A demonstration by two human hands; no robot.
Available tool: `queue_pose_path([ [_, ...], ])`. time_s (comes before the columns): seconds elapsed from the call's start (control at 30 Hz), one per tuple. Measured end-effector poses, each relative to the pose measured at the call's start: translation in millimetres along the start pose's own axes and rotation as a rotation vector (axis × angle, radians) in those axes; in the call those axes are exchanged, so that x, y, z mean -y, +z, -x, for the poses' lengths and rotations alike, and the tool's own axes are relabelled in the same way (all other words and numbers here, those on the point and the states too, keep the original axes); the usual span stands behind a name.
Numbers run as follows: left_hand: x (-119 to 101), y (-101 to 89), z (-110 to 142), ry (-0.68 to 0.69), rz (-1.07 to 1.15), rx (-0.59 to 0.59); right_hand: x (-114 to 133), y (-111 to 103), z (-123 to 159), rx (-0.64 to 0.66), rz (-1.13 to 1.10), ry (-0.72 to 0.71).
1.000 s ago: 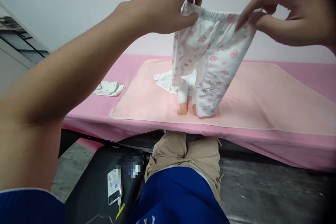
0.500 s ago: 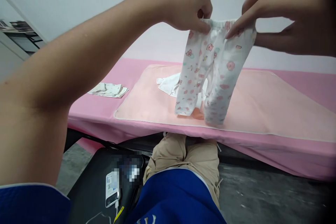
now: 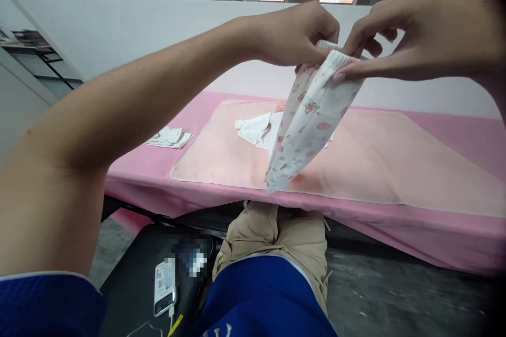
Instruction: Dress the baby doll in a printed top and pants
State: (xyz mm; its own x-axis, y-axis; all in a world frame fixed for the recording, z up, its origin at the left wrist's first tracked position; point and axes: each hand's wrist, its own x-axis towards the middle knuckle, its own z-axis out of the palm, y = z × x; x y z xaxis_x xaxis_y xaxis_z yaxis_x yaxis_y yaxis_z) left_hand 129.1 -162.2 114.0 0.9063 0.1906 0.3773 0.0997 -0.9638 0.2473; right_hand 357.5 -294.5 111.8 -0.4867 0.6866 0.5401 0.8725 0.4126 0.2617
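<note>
Small white baby pants with a pink print hang in the air above the table, turned nearly edge-on and folded lengthwise. My left hand pinches the waistband on its left side. On the waistband's right side, my right hand grips the cloth between thumb and fingers. Behind the pants a white baby top lies spread on the peach mat. It seems to be on a doll, of which a bit of skin-coloured head shows; the pants hide most of it.
Folded printed cloth lies on the pink table cover at the left. A black chair stands by my left leg, with a white power bank and cable on it. A white partition rises behind the table.
The pants were spread flat facing me; now both hands are closer together and the pants are turned sideways and narrowed. My right hand has moved left. More of the white top shows.
</note>
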Motion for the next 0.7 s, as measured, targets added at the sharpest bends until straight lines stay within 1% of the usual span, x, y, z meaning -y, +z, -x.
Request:
queue_pose_path([
  [0.1,5,1.7,1,-0.001,-0.042,0.036,-4,2,1,-0.032,-0.035,0.048],
  [0.27,4,2.8,1,-0.028,0.102,0.06,5,9,0,-0.077,-0.119,0.102],
  [0.37,-3,2.7,3,-0.05,0.181,0.058,5,15,-4,-0.109,-0.135,0.129],
  [0.47,-8,2.8,3,-0.084,0.144,0.038,3,19,-6,-0.158,-0.12,0.156],
  [0.53,-6,2.6,1,-0.097,0.114,0.01,3,24,-4,-0.226,-0.13,0.17],
  [0.6,-2,1.5,-2,-0.104,0.135,-0.023,3,36,3,-0.331,-0.223,0.18],
  [0.63,0,0.4,-3,-0.109,0.153,-0.036,4,47,9,-0.384,-0.316,0.186],
  [0.7,3,-3.1,-4,-0.119,0.17,-0.057,8,76,27,-0.441,-0.574,0.234],
])
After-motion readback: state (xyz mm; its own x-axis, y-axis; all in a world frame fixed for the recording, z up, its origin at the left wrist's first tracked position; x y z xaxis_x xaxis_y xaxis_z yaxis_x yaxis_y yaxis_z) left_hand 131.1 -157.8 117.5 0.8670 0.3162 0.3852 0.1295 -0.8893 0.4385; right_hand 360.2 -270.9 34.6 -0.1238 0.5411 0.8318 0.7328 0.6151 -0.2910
